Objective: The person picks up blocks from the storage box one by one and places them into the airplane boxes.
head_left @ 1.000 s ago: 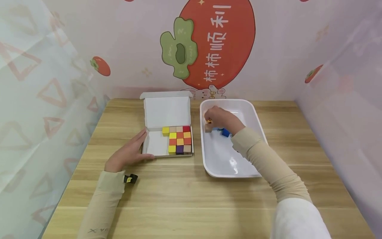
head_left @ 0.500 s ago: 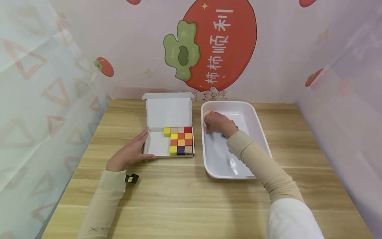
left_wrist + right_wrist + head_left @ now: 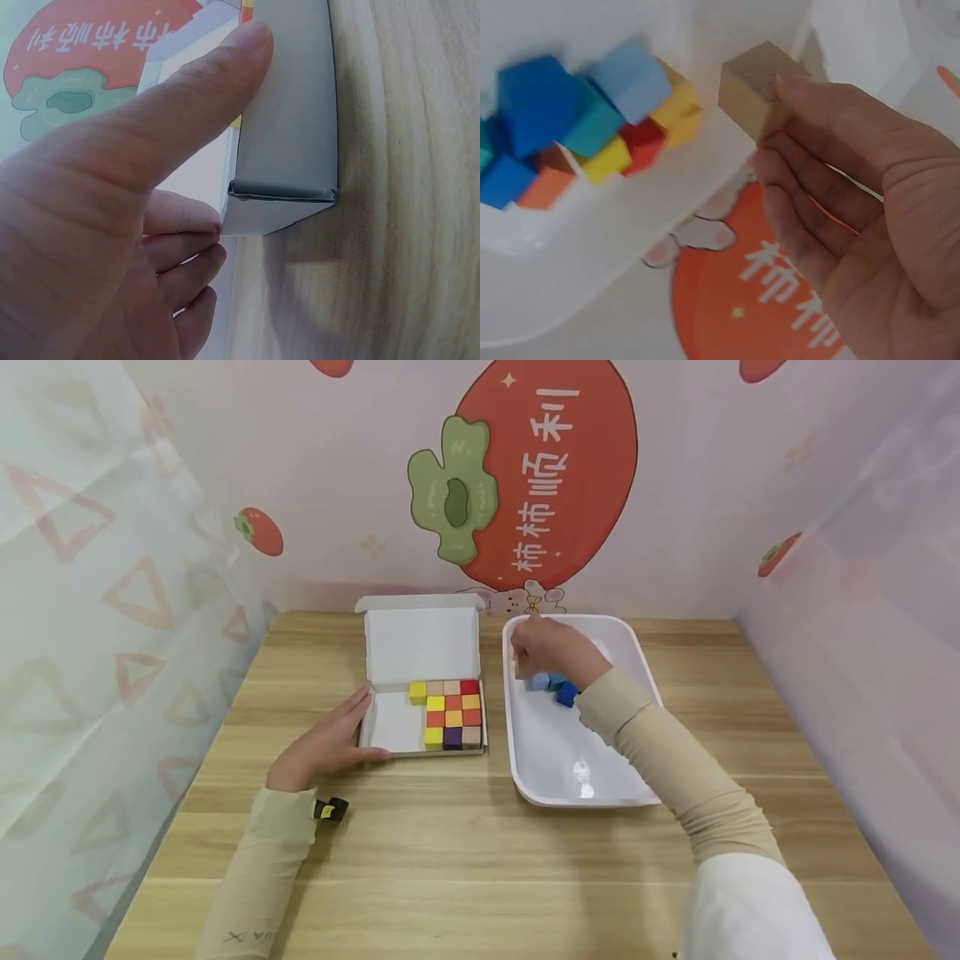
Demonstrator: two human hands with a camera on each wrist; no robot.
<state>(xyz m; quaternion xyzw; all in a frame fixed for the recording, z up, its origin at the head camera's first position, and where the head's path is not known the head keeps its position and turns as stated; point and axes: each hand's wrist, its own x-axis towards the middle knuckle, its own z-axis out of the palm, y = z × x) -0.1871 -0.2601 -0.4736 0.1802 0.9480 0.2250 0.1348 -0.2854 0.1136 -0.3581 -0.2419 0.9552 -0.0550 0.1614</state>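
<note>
My left hand [image 3: 326,747] rests against the left end of an open white cardboard box [image 3: 393,722], thumb along the front wall [image 3: 289,105] and fingers by the side. Rows of coloured and plain wooden cubes [image 3: 452,702] fill the box's right part; its left part shows bare bottom. Over the far left of the white tray [image 3: 577,768], my right hand [image 3: 558,652] pinches a plain wooden cube [image 3: 754,94] between thumb and fingers. Beside it in the tray lie several coloured cubes, among them a light blue cube [image 3: 632,81] and a dark blue cube [image 3: 567,694].
The box's lid [image 3: 422,643] stands raised at the back, near the printed wall [image 3: 330,485]. Tray and box sit side by side on the wooden table [image 3: 450,860], with a narrow gap between them. A black strap piece [image 3: 332,810] shows at my left cuff.
My right hand has shifted about the tray's far left corner and now has the plain wooden cube between its fingers. The left hand stays at the box.
</note>
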